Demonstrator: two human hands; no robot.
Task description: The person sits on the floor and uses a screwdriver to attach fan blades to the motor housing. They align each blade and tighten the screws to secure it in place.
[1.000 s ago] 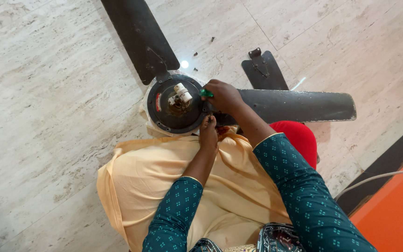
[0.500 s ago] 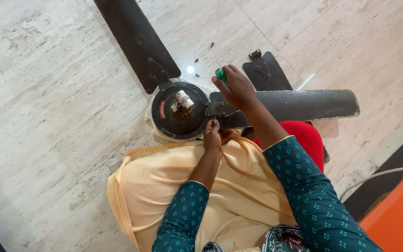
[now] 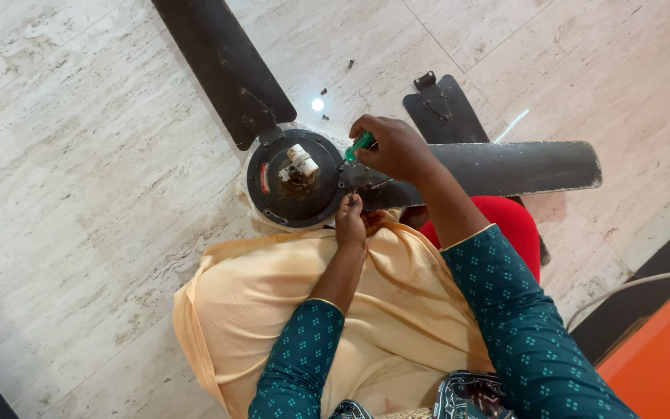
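Left hand (image 3: 349, 219) pinches at the near rim of one round dark fan motor (image 3: 295, 178); what it grips is too small to tell. Right hand (image 3: 393, 147) closed around one green-handled screwdriver (image 3: 359, 145), tip at the motor's right edge where a blade bracket joins. Three dark blades: two attached (image 3: 219, 66) (image 3: 505, 167), one loose (image 3: 445, 109) beyond on the marble floor (image 3: 79, 155). Three small screws (image 3: 326, 118) lie scattered farther out

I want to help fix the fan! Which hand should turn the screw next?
Probably the right hand: it grips the green-handled screwdriver at the round black fan motor hub. The left hand only touches the hub's near edge.
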